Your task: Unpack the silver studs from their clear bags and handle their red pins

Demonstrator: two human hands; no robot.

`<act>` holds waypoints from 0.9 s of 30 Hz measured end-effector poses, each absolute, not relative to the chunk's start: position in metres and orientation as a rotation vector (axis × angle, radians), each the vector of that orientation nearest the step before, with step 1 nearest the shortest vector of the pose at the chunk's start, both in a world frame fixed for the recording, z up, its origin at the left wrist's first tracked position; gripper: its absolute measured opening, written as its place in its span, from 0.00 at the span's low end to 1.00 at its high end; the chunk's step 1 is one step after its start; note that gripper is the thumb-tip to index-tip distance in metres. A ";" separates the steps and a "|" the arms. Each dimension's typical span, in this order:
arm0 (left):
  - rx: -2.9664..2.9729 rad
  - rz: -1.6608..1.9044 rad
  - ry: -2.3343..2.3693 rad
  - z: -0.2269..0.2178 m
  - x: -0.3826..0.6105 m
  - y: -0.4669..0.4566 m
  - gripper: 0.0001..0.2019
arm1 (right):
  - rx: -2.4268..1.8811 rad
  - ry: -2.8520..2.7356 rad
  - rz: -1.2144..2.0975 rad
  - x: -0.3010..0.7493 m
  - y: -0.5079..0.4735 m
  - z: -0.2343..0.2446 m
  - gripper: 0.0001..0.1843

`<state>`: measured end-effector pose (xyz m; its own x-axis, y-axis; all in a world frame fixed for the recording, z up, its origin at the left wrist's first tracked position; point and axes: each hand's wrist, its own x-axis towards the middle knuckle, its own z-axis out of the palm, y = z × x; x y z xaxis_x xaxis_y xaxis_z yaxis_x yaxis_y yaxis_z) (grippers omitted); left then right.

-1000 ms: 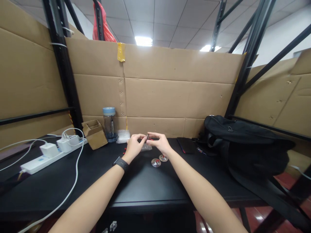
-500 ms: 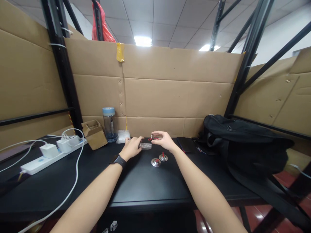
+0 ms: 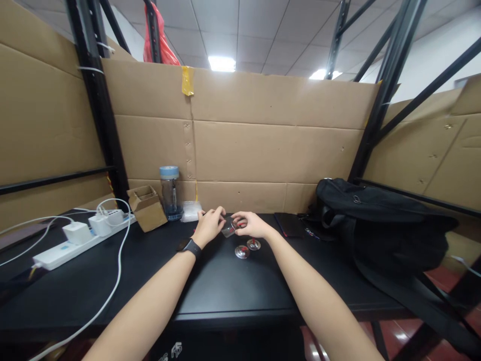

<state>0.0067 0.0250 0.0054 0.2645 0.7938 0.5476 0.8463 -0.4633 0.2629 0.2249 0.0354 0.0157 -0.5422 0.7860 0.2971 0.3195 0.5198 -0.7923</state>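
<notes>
My left hand point(image 3: 209, 225), with a black watch on the wrist, pinches one end of a small clear plastic bag point(image 3: 228, 230) just above the black table point(image 3: 225, 286). My right hand point(image 3: 251, 225) meets it from the right, fingers pinched on a small red-and-metal piece at the bag's mouth. Two shiny round metal pieces point(image 3: 247, 248) with red tops lie on the table just in front of both hands.
A blue-lidded clear bottle point(image 3: 171, 193), an open small cardboard box point(image 3: 147, 208) and a stack of clear bags point(image 3: 190, 211) stand at the back left. A white power strip point(image 3: 75, 240) with chargers and cables lies left. A black backpack point(image 3: 376, 220) and dark phone point(image 3: 288, 224) are right. Cardboard walls surround.
My left hand dropped to the table, picked up the clear bag and lifted it. My right hand came down with the small red piece and met the bag.
</notes>
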 end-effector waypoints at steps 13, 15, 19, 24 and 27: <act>-2.407 -0.647 -1.368 -0.002 0.010 0.022 0.15 | -1.183 -2.248 0.654 0.238 0.042 0.011 0.25; -2.554 -0.557 -1.303 -0.002 0.014 0.020 0.15 | -1.205 -2.270 0.635 0.238 0.041 0.013 0.23; -2.692 -0.481 -1.333 -0.003 0.018 0.016 0.11 | -1.267 -2.313 0.570 0.240 0.039 0.018 0.23; -2.688 -0.495 -1.451 -0.005 0.018 0.016 0.14 | -1.334 -2.356 0.466 0.245 0.037 0.023 0.25; -2.673 -0.498 -1.471 -0.006 0.019 0.015 0.15 | -1.346 -2.393 0.467 0.245 0.035 0.025 0.24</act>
